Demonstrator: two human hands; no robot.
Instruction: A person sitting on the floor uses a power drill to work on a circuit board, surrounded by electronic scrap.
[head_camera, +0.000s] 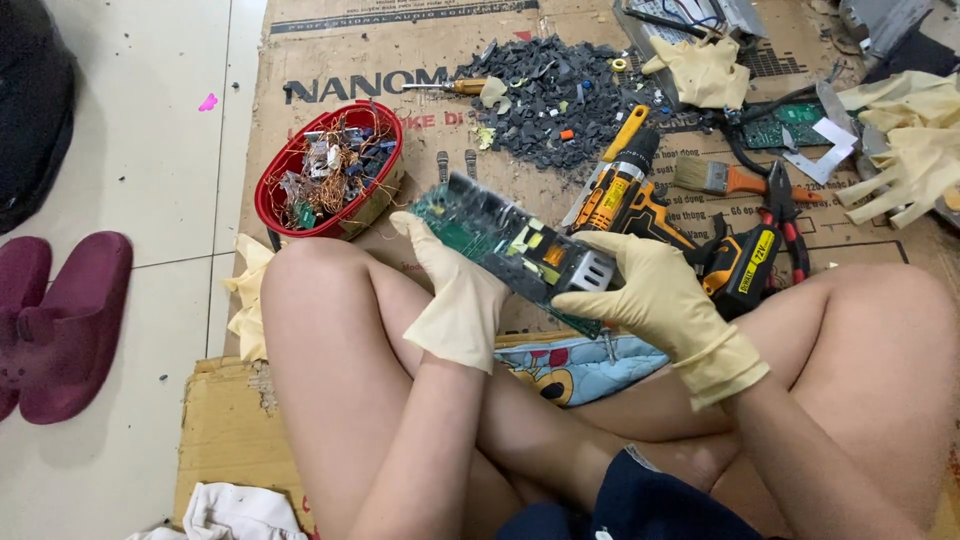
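Green circuit board (505, 250) held above crossed legs, between both gloved hands, tilted with its far end toward the red basket (275, 185). Left hand (455, 295) clasped around the near-left end, grip closed on the board's edge with thumb on top. Right hand (655, 300) wrapped over the right end, grip closed across the grey finned heat sink (590, 270) and board edge. Judged stiff and flat, light to moderate in weight, heavier at the heat-sink end. Judged fragile at the yellow and white components standing proud of the surface; solder points beneath likely sharp, gloves well advised. Best taken by the bare long edges or the metal heat sink, not by the upright parts. Smooth gloves may slip on the laminate; a two-ended hold as shown judged sound. Beyond the board, on flattened cardboard (330, 60) laid over the tiled floor: yellow-and-black cordless drill (640, 205) just beside the right hand, pile of dark broken fragments (555, 100), paintbrush (715, 178), red-handled pliers (785, 210), screwdriver (455, 88), spare gloves (905, 150). Basket filled with copper wire and small parts. Maroon slippers (60, 320) on the floor, well apart to the left.
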